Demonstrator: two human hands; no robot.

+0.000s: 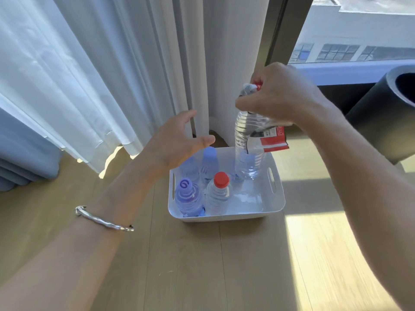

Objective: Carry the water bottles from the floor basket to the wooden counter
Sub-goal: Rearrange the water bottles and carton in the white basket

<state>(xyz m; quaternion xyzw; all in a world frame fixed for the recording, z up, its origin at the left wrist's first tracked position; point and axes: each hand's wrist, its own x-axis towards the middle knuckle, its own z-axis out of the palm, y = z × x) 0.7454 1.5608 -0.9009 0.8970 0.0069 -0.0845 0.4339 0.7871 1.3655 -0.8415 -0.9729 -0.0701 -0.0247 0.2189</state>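
— Right hand (276,95), what's it got?
— It grips a clear bottle (249,149) by the neck, upright, base over the far corner of the white basket (224,217).
— And the left hand (179,140)?
— Spread, fingers loose, holding nothing, above the other bottles (219,194) standing in the basket.
— Where's all this?
— On a pale wood floor (202,265), sunlit at right, by white curtains (112,75) and a window (359,30).

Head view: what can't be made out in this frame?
Wooden counter: outside the head view.
Held bottle: cap mostly covered by the right hand.
Rear-left bottle in white basket: top hidden behind left hand.
Black cylinder: cut by right edge.
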